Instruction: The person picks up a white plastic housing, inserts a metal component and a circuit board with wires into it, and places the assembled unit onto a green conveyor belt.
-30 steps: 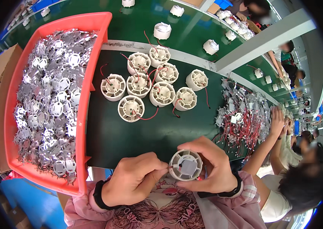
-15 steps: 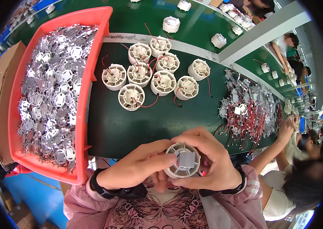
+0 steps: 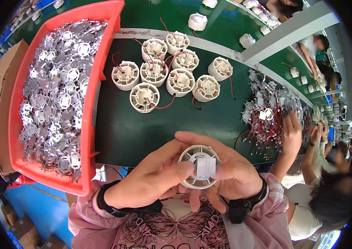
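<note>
Clamped white housing (image 3: 202,150) between left hand (image 3: 151,182) and right hand (image 3: 236,172) at five o'clock, partly covering plate (image 3: 206,167) with seemingly unreadable print, facing wired housings (image 3: 180,82) at twelve, red bin (image 3: 88,137) at nine.

A dark green worktable (image 3: 142,135) fills the centre, edged at twelve o'clock by a pale strip (image 3: 215,47), with another green surface (image 3: 155,17) beyond. A grey beam (image 3: 288,31) slants toward two o'clock; blue floor (image 3: 45,209) shows at eight.
</note>
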{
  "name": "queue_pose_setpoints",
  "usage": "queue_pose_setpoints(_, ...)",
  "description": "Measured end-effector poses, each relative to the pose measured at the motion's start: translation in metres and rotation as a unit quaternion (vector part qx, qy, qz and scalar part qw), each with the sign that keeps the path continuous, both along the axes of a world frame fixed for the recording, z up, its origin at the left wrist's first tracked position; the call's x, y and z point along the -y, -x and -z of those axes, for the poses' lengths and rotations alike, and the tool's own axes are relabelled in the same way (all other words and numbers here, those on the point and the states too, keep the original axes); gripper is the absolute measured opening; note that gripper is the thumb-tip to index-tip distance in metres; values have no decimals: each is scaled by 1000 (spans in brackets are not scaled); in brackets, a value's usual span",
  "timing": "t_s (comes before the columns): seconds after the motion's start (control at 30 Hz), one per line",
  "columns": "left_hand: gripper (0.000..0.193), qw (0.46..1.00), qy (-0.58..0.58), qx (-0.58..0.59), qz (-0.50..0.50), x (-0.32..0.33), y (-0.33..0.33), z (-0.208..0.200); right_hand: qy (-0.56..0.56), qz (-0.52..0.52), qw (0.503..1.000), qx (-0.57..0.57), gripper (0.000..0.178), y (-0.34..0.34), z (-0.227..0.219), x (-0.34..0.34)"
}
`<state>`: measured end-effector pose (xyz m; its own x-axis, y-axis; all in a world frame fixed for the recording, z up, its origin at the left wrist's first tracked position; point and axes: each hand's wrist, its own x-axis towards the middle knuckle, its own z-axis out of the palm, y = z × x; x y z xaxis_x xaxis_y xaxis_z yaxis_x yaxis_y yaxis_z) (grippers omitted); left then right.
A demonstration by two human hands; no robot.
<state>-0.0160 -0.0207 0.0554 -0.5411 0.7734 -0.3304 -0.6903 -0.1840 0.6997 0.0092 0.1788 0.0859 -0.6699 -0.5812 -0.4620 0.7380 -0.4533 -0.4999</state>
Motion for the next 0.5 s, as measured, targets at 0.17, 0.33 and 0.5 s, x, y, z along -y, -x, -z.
queue_pose_setpoints(0.17, 37, 1000, -2, -6, -16, -2, -2, -4, 21, 4, 999, -44, 65, -4, 11, 1)
queue_pose_setpoints(0.33, 36, 999, -28, 23, -26, -2, -5, -1, -33, 25, 995, -86, 70, -9, 17, 3)
queue_pose_setpoints(0.5, 34, 996, 31, -69, -40, -1, -6, 7, -36, 17, 996, -83, 68, -2, 19, -2)
